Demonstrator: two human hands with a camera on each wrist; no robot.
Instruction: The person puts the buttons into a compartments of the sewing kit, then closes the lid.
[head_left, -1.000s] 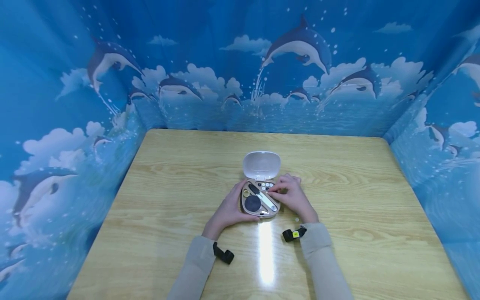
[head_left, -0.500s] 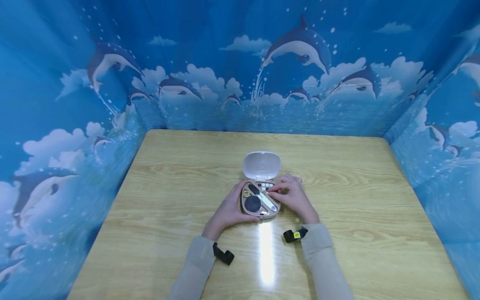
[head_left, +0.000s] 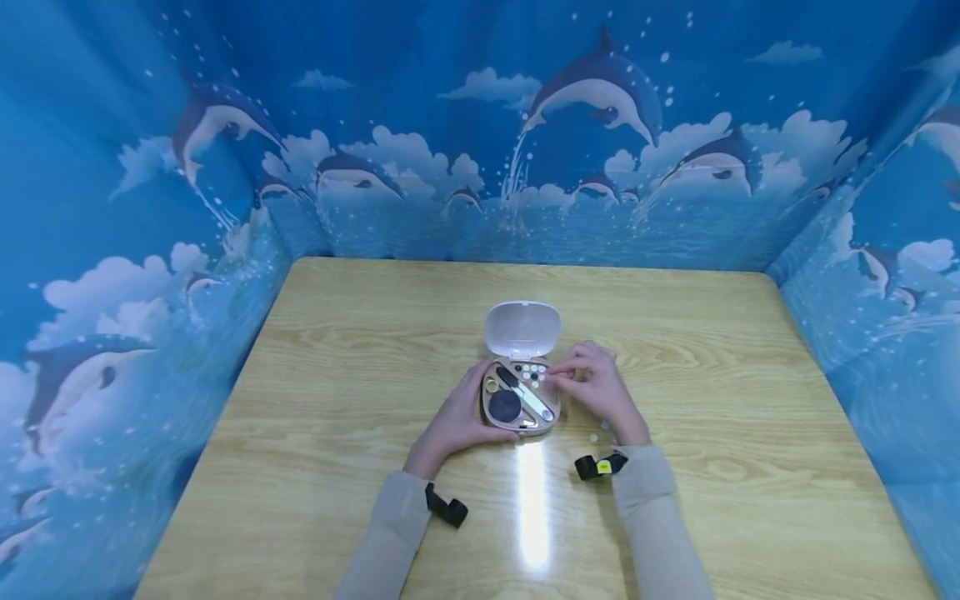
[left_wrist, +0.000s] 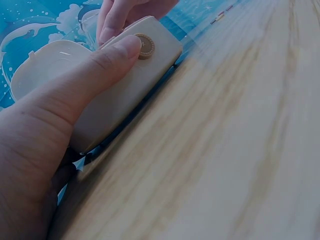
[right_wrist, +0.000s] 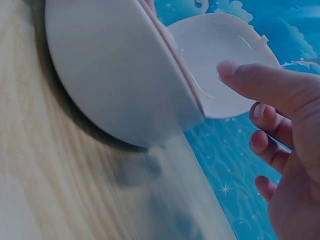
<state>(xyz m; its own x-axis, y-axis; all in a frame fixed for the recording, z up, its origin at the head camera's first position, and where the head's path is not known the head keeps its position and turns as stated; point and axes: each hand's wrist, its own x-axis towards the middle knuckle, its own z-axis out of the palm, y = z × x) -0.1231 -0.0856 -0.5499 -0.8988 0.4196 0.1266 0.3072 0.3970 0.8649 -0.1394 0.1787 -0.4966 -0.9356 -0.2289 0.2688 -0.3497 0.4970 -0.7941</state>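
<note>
A small sewing kit box [head_left: 542, 427] stands on the table with its translucent lid [head_left: 522, 329] raised. My left hand [head_left: 457, 414] grips its left side, the thumb lying across the front wall beside a round ridged catch [left_wrist: 146, 46]. Inside are a dark round disc [head_left: 505, 406], a gold ring-like piece [head_left: 492, 386], a long black-and-white tool [head_left: 525, 395] set diagonally, and several white and dark buttons [head_left: 534, 368] at the upper right. My right hand [head_left: 596, 383] hovers at the box's right edge beside the buttons, thumb and fingers apart in its wrist view.
A few small pale discs [head_left: 594, 437] lie on the wooden table [head_left: 720, 400] near my right wrist. Dolphin-printed blue curtains [head_left: 450, 100] enclose the table's back and sides. Each wrist wears a small black camera [head_left: 447, 507].
My right hand has drawn back to the right from over the button compartment, uncovering more buttons there. The left hand and the box have stayed in place.
</note>
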